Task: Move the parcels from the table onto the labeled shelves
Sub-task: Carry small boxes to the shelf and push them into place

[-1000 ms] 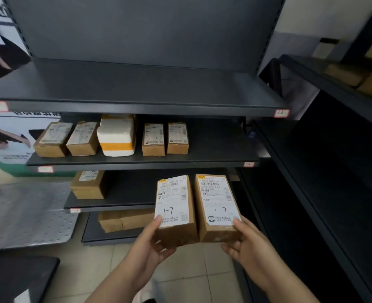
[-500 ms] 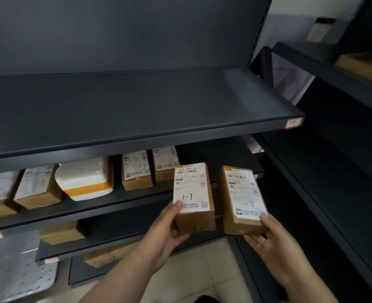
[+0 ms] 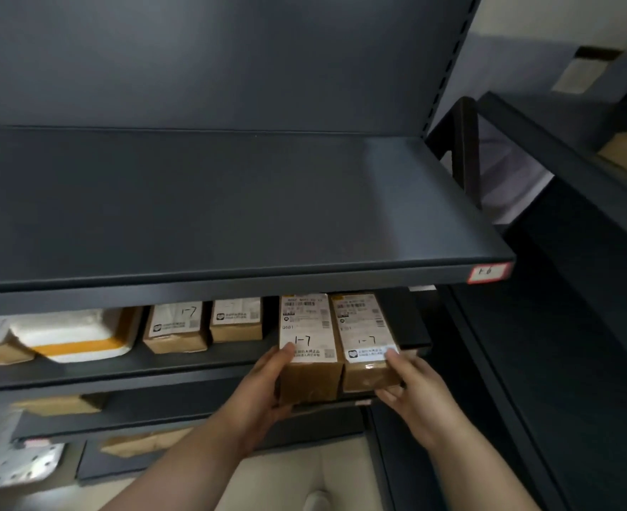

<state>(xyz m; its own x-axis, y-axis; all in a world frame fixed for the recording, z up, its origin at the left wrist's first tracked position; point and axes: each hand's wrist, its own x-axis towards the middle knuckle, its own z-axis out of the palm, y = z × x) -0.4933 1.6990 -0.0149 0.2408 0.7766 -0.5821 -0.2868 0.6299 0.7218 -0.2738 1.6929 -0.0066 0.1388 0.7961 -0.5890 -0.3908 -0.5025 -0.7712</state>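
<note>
My left hand (image 3: 260, 396) grips a brown cardboard parcel (image 3: 309, 348) whose white label reads 1-7. My right hand (image 3: 413, 394) holds a second brown parcel (image 3: 367, 341), also marked 1-7, right beside the first. Both parcels point into the second dark shelf (image 3: 179, 370), their far ends under the top shelf's lip. On that shelf to the left stand two more brown parcels (image 3: 175, 328) (image 3: 236, 320) and a white foam box with an orange band (image 3: 79, 335).
The top shelf (image 3: 231, 201) carries a red-edged tag reading 1-6 (image 3: 488, 272). Lower shelves hold more brown parcels (image 3: 61, 403). Another dark rack (image 3: 563, 252) stands close on the right. Pale floor tiles lie below.
Both hands have carried the two parcels up and forward, from in front of the lower shelves into the opening of the second shelf. My view has drawn closer to the rack.
</note>
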